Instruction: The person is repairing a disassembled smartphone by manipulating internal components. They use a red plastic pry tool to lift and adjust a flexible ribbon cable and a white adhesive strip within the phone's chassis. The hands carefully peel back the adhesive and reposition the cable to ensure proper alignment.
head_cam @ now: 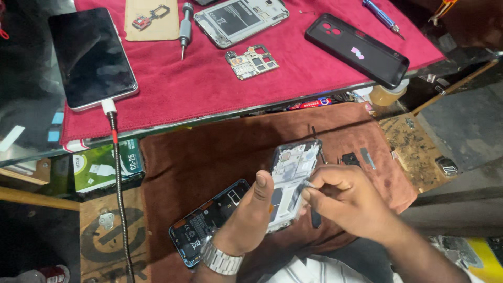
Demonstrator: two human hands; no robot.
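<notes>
1. Nearest the lens, left hand (pixel 250 215), wristwatch (pixel 220 258) at 6 o'clock, closes around a pale phone mid-frame (pixel 292 173), thumb on its face.
2. Right hand (pixel 346 202), at 3 o'clock of that frame, pinches a thin metal tool (pixel 308 184), tip touching the frame's edge.
3. Opened phone body (pixel 209 220) with its battery lies at 8 o'clock on the brown cloth (pixel 209 152).
4. Loose circuit board (pixel 252 61), screwdriver (pixel 184 29) and black case (pixel 359 50) rest at 12 o'clock on the red cloth (pixel 209 89).
5. I judge the step as prying or lifting a small part; next I need a steady, light tip.
</notes>
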